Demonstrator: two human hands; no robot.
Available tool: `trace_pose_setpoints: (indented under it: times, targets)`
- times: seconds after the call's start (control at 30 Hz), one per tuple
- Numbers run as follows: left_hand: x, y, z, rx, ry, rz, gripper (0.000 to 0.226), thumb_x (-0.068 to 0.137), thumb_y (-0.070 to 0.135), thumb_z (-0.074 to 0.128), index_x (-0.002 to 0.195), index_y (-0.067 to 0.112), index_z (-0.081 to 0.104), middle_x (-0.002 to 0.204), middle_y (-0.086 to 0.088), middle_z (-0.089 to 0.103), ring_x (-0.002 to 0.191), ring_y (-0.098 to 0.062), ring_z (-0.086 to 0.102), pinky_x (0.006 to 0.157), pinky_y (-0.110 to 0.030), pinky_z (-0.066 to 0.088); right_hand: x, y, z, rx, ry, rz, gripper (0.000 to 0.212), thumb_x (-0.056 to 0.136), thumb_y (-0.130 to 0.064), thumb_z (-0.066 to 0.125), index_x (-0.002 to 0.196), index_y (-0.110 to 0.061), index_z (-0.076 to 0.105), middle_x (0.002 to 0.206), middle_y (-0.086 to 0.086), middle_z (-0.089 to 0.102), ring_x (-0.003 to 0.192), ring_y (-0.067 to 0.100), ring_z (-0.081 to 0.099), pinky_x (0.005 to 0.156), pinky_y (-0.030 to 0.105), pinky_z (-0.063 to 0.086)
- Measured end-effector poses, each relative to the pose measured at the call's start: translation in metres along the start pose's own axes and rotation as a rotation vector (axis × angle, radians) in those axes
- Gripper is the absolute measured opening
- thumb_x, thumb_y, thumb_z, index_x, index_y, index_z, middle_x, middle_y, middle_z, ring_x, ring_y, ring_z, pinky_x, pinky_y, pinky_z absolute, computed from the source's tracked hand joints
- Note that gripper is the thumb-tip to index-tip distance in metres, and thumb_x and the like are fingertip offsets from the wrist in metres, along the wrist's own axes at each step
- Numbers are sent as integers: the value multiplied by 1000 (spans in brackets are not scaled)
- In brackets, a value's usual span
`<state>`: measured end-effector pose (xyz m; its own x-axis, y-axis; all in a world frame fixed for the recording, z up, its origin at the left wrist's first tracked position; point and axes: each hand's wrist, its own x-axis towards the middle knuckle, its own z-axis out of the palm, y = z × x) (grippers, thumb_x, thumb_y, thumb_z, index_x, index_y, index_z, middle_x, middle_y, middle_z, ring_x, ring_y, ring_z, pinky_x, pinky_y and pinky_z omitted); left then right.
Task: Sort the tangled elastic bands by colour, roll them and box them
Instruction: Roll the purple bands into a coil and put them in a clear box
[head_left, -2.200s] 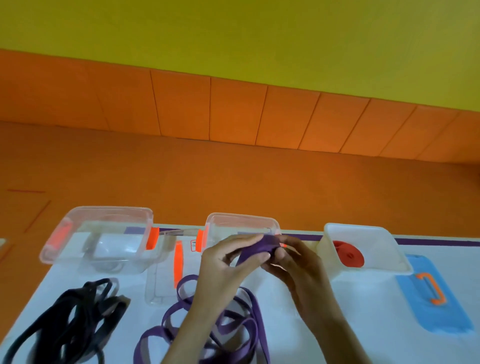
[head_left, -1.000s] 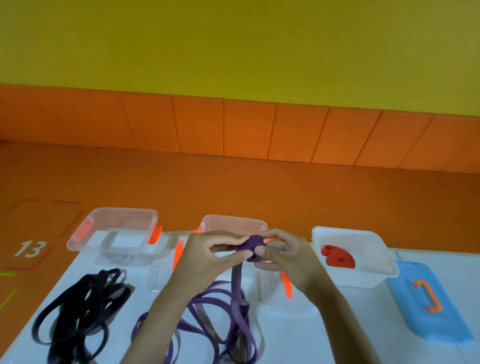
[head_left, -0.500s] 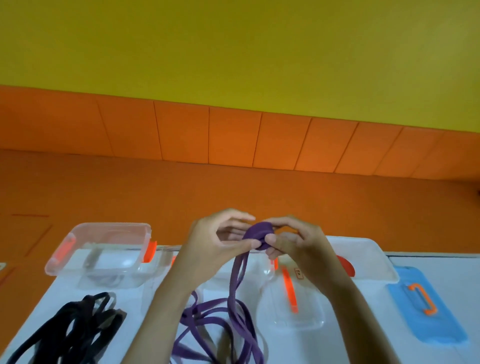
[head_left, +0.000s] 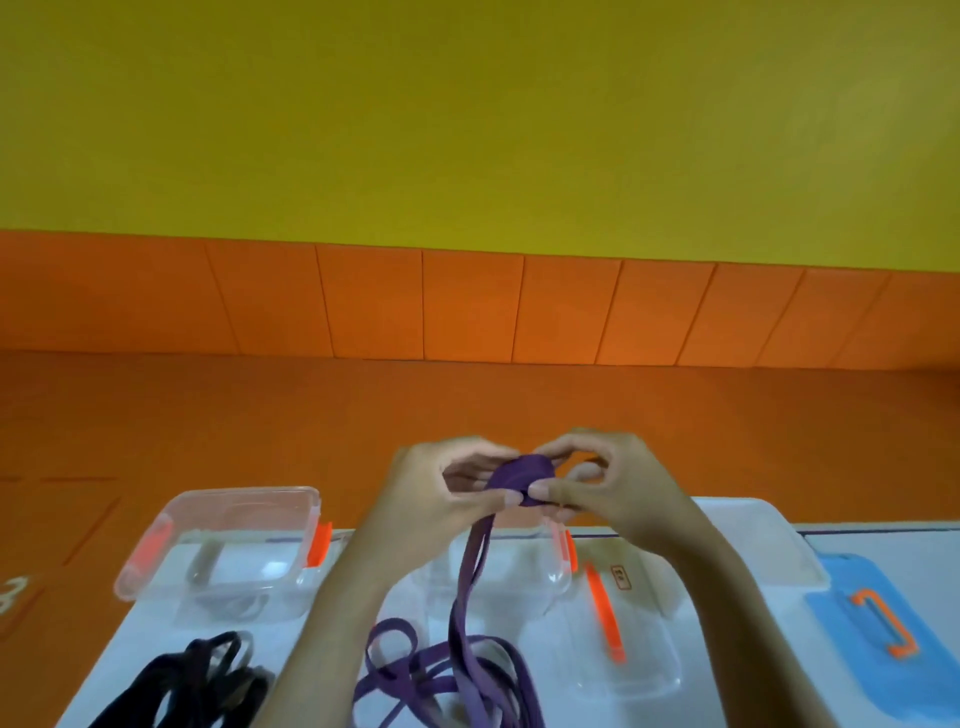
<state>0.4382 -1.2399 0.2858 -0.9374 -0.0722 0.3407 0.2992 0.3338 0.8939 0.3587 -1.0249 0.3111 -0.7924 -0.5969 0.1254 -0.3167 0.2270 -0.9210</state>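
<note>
A small roll of purple elastic band (head_left: 521, 477) is held up above the table between both hands. My left hand (head_left: 436, 499) pinches its left side with thumb and fingers. My right hand (head_left: 613, 483) pinches its right side. From the roll the loose purple band (head_left: 467, 582) hangs down to a tangled purple pile (head_left: 447, 680) on the white table (head_left: 737, 675). A tangle of black bands (head_left: 202, 680) lies at the table's front left.
A clear box with orange clips (head_left: 223, 551) stands at the back left. Another clear box (head_left: 524, 577) stands behind the hanging band. A clear lid with an orange clip (head_left: 623, 639) lies right of centre. A white box (head_left: 769, 545) and blue lid (head_left: 883, 623) are at the right.
Both hands have lifted the purple roll higher, and more band is wound on it. The view has tilted up, and my right arm now hides the red roll in the white box.
</note>
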Motion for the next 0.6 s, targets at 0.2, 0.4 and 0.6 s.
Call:
trace_pose_setpoints:
  times: [0.2, 0.4, 0.6]
  targets:
    - [3, 10, -8, -131, 71, -85, 31, 80, 16, 94, 108, 20, 82, 99, 6, 84, 94, -11, 81, 78, -17, 60, 1, 10, 15, 434, 100, -87, 19, 86, -16, 84, 103, -20, 77, 111, 12, 77, 93, 36, 80, 78, 35, 66]
    - [1, 5, -14, 137, -72, -147, 26, 75, 17, 97, 98, 21, 84, 89, 10, 83, 85, -9, 80, 78, -24, 64, -4, 17, 15, 95, -56, -29, 31, 84, -23, 91, 109, -35, 79, 109, -8, 76, 82, 20, 79, 69, 25, 63]
    - [-1, 6, -4, -21, -22, -136, 29, 80, 22, 95, 106, 25, 83, 99, 7, 84, 95, -12, 81, 84, -25, 64, -10, 22, 19, 376, 42, -41, 24, 86, -28, 88, 106, -19, 79, 110, 8, 78, 95, 35, 80, 78, 36, 66]
